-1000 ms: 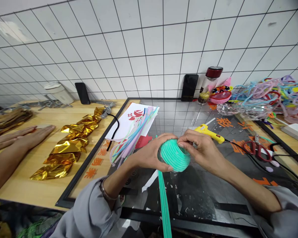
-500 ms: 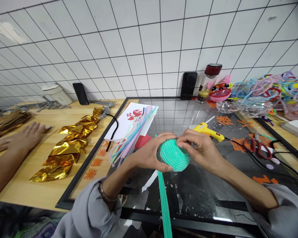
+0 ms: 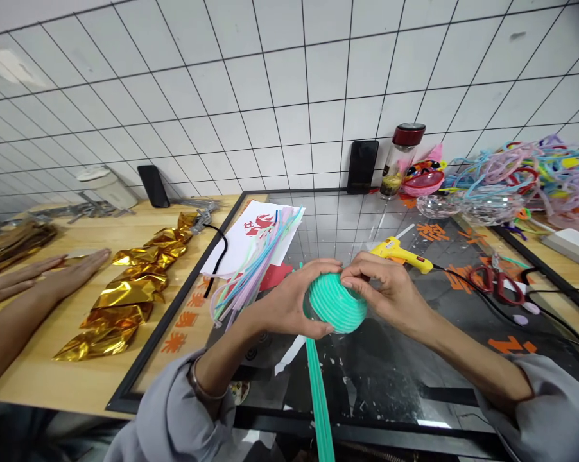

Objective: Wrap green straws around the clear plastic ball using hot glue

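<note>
Ball, green and ribbed, is held between both hands over the worktop. From the left, foil lies crumpled; pipe cleaners overlap paper; the left hand grasps the ball's left side; the right hand pinches its upper right edge; then come a glue gun and scissors.

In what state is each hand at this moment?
Left hand: holding the round turquoise pipe-cleaner piece.
Right hand: pinched closed against it; what it grips is hidden.
</note>
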The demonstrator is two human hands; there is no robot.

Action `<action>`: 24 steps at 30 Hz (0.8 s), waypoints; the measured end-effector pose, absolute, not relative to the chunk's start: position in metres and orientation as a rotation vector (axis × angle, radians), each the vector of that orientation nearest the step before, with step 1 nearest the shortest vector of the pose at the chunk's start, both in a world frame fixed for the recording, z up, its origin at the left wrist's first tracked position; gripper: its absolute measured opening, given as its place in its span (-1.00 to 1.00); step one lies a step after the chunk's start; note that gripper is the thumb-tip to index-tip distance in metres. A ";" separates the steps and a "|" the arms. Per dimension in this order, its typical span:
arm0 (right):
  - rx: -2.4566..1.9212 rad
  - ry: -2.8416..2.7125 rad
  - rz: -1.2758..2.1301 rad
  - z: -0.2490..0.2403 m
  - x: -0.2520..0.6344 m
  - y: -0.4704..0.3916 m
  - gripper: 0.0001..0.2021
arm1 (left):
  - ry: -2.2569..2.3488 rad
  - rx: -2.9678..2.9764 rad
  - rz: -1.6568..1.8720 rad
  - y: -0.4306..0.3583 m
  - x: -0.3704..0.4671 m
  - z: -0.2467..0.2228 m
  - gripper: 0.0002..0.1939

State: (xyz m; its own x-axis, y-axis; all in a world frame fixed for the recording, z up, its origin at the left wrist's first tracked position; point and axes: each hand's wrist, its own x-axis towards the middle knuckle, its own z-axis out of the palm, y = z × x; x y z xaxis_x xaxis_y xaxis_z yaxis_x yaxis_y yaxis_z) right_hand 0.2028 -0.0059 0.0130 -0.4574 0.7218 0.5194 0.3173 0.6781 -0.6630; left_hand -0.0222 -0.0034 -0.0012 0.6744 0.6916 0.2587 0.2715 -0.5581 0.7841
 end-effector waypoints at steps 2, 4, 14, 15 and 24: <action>-0.796 -2.052 0.609 0.013 0.203 -0.006 -0.81 | 0.709 2.194 0.770 -0.004 -0.022 -0.002 -0.14; -0.793 -2.049 0.610 0.012 0.202 -0.006 -0.81 | 0.689 2.226 0.791 -0.004 -0.022 -0.003 -0.14; -0.806 -2.033 0.635 0.010 0.203 -0.006 -0.80 | 0.771 2.153 0.750 -0.008 -0.021 0.002 -0.16; -0.805 -2.030 0.636 0.010 0.203 -0.006 -0.81 | 0.765 2.157 0.753 -0.008 -0.021 0.002 -0.18; -0.828 -2.021 0.631 0.009 0.202 -0.006 -0.77 | 0.734 2.195 0.712 -0.010 -0.021 0.006 -0.21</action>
